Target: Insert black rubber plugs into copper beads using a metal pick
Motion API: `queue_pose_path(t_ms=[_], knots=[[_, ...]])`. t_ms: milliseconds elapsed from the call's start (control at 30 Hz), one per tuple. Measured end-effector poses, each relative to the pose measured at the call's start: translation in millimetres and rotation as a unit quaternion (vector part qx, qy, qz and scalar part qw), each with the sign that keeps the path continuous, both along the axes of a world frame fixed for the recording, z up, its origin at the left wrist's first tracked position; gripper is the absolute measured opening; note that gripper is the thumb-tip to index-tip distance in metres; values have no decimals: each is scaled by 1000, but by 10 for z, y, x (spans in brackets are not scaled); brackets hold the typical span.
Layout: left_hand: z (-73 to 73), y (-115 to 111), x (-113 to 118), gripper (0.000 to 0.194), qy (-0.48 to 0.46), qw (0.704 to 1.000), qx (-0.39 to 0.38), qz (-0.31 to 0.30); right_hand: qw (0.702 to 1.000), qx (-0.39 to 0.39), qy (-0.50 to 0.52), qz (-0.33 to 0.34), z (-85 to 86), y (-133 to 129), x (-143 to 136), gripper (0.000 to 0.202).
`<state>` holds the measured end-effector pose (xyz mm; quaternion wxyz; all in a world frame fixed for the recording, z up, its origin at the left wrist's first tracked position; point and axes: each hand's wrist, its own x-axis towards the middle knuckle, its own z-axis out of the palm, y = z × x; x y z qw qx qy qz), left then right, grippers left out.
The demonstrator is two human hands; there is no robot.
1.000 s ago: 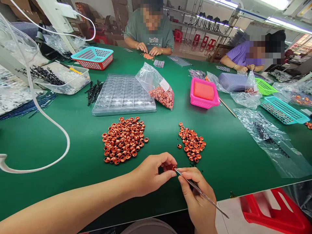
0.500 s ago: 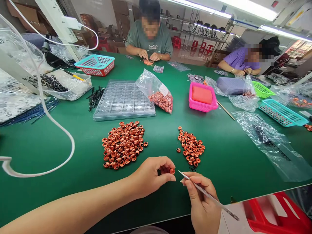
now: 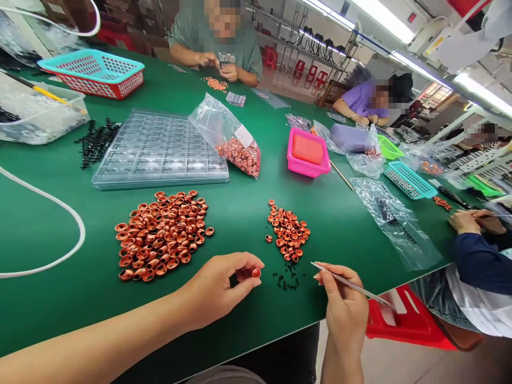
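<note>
My left hand (image 3: 234, 280) pinches a small copper-coloured cup (image 3: 256, 273) between thumb and fingers, its hollow side showing. My right hand (image 3: 344, 298) grips slim metal tweezers (image 3: 360, 288), their tip pointing left, apart from the cup. Tiny black pieces (image 3: 288, 281) lie scattered on the table between my hands. Beyond them sits a small pile of copper-coloured cups (image 3: 288, 232). A larger pile of the same cups (image 3: 164, 234) lies beyond my left forearm. Several cups show a dark hole.
Stacked clear plastic trays (image 3: 160, 154) and a bag of copper-coloured pieces (image 3: 240, 154) stand farther back on the green table (image 3: 240, 213). A pink basket (image 3: 308, 165) and a flat plastic bag (image 3: 396, 224) are to the right. Co-workers sit across and at the right, near a red stool (image 3: 412, 325).
My view has turned to the right, bringing a co-worker's arms into sight. My right hand has drawn the tweezers away from the cup. My left hand keeps its hold.
</note>
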<state>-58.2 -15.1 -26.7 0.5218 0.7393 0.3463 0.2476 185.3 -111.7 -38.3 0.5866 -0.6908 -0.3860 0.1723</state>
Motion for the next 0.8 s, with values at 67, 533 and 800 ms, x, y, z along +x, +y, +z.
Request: queue_pose_path(t_ms=[67,533,800], knots=[[14,4,-4,12,9,1000,4,-2,1000,5,8,9,-37,23,-9,22],[213,57,196,30,80,984,-158,19,987,-45,3,153,26,-25,79,17],[72,177,222,21,79,997,3,11,977,-85,-40,193,1,54,-161,12]])
